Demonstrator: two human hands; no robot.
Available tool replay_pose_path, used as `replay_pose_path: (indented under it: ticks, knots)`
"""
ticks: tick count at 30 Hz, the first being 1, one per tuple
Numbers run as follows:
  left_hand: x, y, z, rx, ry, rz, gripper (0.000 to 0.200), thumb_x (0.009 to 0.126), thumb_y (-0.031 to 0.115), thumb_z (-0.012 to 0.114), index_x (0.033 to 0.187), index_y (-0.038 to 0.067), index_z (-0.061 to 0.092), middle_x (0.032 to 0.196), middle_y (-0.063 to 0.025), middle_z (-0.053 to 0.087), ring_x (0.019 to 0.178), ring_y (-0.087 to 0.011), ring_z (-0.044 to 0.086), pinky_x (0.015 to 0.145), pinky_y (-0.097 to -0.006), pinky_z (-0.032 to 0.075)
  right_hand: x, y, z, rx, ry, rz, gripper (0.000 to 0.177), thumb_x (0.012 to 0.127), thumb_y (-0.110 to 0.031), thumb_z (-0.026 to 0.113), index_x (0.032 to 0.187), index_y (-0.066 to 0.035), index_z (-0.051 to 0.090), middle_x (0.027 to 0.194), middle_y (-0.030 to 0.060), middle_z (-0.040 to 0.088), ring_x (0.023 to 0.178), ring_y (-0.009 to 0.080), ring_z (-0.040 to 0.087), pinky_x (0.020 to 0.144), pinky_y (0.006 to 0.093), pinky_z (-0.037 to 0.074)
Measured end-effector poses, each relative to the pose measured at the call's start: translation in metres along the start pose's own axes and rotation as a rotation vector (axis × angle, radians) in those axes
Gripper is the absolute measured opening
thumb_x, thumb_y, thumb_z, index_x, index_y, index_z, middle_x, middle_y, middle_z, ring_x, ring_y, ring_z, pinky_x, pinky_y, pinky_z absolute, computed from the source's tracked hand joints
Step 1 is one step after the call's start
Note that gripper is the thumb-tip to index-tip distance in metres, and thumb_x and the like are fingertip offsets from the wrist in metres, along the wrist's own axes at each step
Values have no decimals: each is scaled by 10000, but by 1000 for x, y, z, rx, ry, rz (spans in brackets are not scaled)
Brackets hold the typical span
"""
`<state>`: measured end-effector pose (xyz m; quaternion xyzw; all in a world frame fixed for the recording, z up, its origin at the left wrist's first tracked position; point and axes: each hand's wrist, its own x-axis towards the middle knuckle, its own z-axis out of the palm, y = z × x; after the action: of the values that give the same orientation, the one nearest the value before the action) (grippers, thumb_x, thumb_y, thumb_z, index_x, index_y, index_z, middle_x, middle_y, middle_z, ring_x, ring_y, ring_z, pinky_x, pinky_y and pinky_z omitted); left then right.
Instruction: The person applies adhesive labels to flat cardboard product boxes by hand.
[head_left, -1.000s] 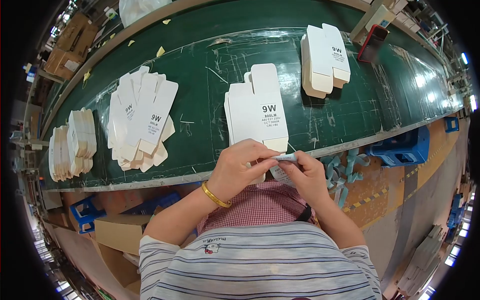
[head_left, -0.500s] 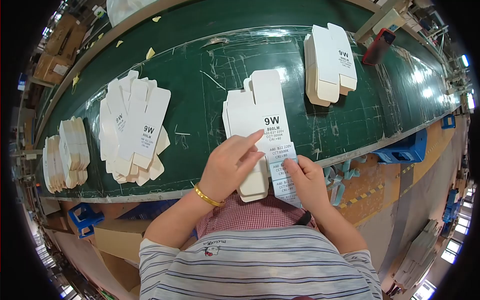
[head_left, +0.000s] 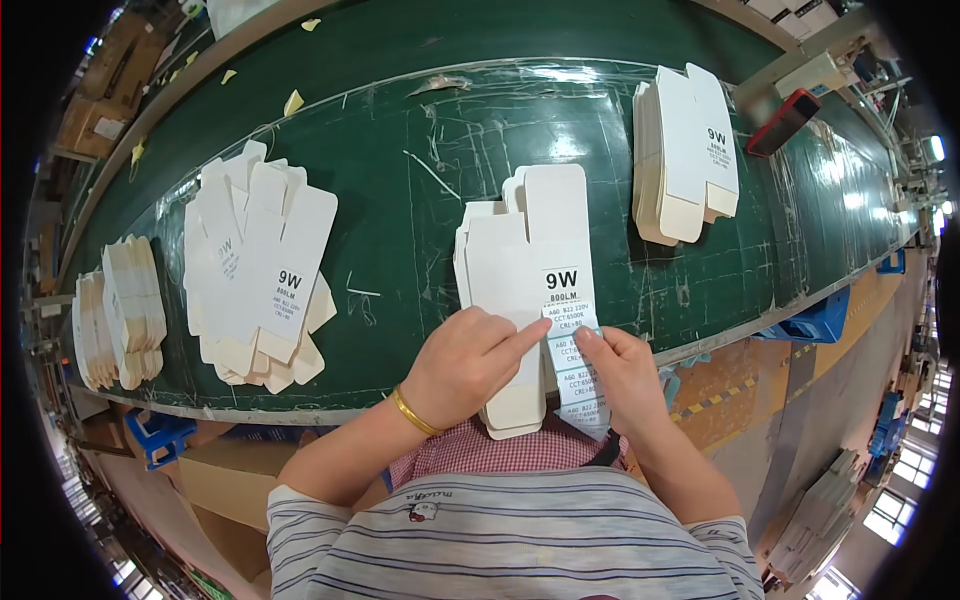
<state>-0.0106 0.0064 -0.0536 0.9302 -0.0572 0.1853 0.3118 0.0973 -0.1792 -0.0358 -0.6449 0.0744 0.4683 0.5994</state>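
Note:
A stack of flat white cartons (head_left: 500, 260) printed "9W 800LM" lies on the green table in front of me. My right hand (head_left: 625, 375) pinches a strip of pale labels (head_left: 578, 385) against the stack's right side; the strip's top label covers the small print under "800LM". My left hand (head_left: 470, 360), with a gold bangle at the wrist, lies over the lower left of the stack. Its index finger touches the top label's left edge, and the other fingers are curled. Nothing shows in its grip.
A fanned pile of cartons (head_left: 262, 270) lies to the left, with more bundles (head_left: 132, 310) beyond it. Another carton stack (head_left: 685, 150) and a red-edged phone (head_left: 785, 122) are at the right. A blue stool (head_left: 160, 435) stands below the table's left edge.
The label strip has come up against the print on the top carton. My left index finger has moved down onto the label's edge. The whole view has shifted slightly.

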Motion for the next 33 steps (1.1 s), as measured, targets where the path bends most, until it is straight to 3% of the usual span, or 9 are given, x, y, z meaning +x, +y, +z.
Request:
replay_pose_path:
  ticks: [33]
  knots:
    - [9,6,-3,42,-71,-91,380,759,19,680,1137,52,702,781,-26,568,698,-195,523,624,-326,456,2,3,3,49,36,30,262,994,-212,600,1022,41,664,868,56,697,686,71,626,594,222,511]
